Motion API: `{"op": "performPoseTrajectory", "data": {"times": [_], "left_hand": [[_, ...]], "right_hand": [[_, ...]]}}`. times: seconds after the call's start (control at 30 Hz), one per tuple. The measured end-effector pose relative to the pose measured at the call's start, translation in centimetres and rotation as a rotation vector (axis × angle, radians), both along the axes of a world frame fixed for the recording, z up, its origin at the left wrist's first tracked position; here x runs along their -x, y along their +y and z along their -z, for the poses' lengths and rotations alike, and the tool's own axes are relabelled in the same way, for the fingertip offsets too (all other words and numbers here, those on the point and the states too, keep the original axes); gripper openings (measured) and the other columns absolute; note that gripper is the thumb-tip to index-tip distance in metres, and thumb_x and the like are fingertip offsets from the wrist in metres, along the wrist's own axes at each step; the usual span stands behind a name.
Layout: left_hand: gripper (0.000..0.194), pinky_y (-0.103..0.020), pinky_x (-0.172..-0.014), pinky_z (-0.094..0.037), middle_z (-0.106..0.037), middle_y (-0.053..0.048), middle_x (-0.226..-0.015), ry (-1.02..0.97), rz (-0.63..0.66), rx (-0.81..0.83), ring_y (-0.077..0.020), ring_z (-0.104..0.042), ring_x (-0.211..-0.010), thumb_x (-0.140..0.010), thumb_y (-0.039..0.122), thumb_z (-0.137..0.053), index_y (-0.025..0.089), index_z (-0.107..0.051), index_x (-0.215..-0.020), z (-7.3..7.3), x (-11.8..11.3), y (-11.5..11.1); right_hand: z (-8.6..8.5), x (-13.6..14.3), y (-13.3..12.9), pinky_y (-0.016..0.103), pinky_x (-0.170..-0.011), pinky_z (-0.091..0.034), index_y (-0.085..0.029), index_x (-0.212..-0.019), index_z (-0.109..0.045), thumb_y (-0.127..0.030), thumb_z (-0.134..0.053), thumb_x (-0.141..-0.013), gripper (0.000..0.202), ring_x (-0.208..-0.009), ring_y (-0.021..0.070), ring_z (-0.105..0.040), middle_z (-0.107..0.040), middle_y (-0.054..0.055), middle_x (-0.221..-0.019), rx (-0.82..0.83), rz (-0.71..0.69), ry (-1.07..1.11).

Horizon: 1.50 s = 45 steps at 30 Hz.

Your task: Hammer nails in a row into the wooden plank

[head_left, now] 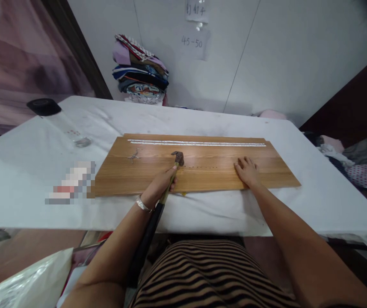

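Note:
My left hand (164, 179) is wrapped round the handle of a claw hammer (179, 158), close below its rusty head. The head is over the middle of a wooden board (202, 182), at the left end of a row of small dark marks (201, 167); I cannot tell whether it touches the wood. The dark grip runs back under my left forearm. On the right part of the board lies my right hand (248, 171), fingers spread, holding nothing. A small heap of nails (134, 156) lies on the board's left side.
Two white measuring strips (196, 143) run along the board's far edge. The board rests on a white-covered table (186, 214). A clear bottle with a black cap (44, 107) lies at the left, near a blurred patch (71, 183). Folded clothes (141, 70) are stacked behind the table.

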<state>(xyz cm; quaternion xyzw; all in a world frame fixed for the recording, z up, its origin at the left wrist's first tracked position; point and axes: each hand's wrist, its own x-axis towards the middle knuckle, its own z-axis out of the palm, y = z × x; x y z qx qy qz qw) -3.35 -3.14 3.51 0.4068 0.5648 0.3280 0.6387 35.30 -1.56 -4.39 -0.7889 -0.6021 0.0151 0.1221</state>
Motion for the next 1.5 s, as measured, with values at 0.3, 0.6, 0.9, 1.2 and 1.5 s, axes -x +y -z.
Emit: {"op": "performPoseTrajectory", "data": {"times": [0.3,0.6,0.9,1.2,1.5], "left_hand": [[0.034,-0.020,-0.038,-0.032,-0.053,0.006,-0.060,0.010,-0.001,-0.012,-0.0081,-0.041,-0.040,-0.098,0.053,-0.062,0.020,-0.057,-0.094,0.36,-0.05,0.08],[0.033,-0.020,-0.038,-0.032,-0.052,0.006,-0.059,0.006,-0.009,-0.011,-0.0079,-0.041,-0.039,-0.099,0.052,-0.063,0.020,-0.057,-0.094,0.10,-0.09,-0.06],[0.027,-0.021,-0.040,-0.033,-0.053,0.006,-0.059,0.014,-0.006,0.001,-0.0084,-0.041,-0.040,-0.103,0.045,-0.057,0.020,-0.057,-0.095,-0.08,-0.05,-0.04],[0.031,-0.020,-0.039,-0.032,-0.052,0.006,-0.061,0.009,-0.004,0.000,-0.0081,-0.040,-0.040,-0.100,0.051,-0.060,0.020,-0.059,-0.098,0.09,0.03,-0.01],[0.033,-0.021,-0.039,-0.032,-0.052,0.005,-0.060,0.015,-0.001,-0.008,-0.0085,-0.040,-0.040,-0.099,0.052,-0.061,0.020,-0.057,-0.094,0.44,-0.06,0.02]], "right_hand": [[0.06,0.01,0.01,0.055,-0.118,-0.035,-0.020,-0.143,-0.068,-0.047,-0.040,-0.106,0.054,-0.148,0.0348,-0.048,-0.058,0.019,-0.159,-0.004,0.007,-0.006],[0.18,-0.11,0.04,0.056,-0.117,-0.036,-0.022,-0.141,-0.069,-0.048,-0.039,-0.106,0.053,-0.145,0.0354,-0.049,-0.060,0.019,-0.155,-0.013,-0.004,-0.002],[-0.06,0.01,0.02,0.057,-0.119,-0.035,-0.021,-0.143,-0.068,-0.046,-0.040,-0.106,0.053,-0.148,0.0350,-0.048,-0.058,0.019,-0.158,0.007,0.004,0.000],[-0.09,0.15,-0.01,0.056,-0.120,-0.034,-0.020,-0.144,-0.067,-0.048,-0.040,-0.105,0.055,-0.148,0.0354,-0.047,-0.057,0.020,-0.159,0.011,0.011,0.001],[0.02,-0.01,-0.02,0.056,-0.118,-0.034,-0.021,-0.141,-0.069,-0.047,-0.041,-0.105,0.053,-0.147,0.0355,-0.046,-0.058,0.019,-0.157,-0.005,-0.001,-0.002]]}}
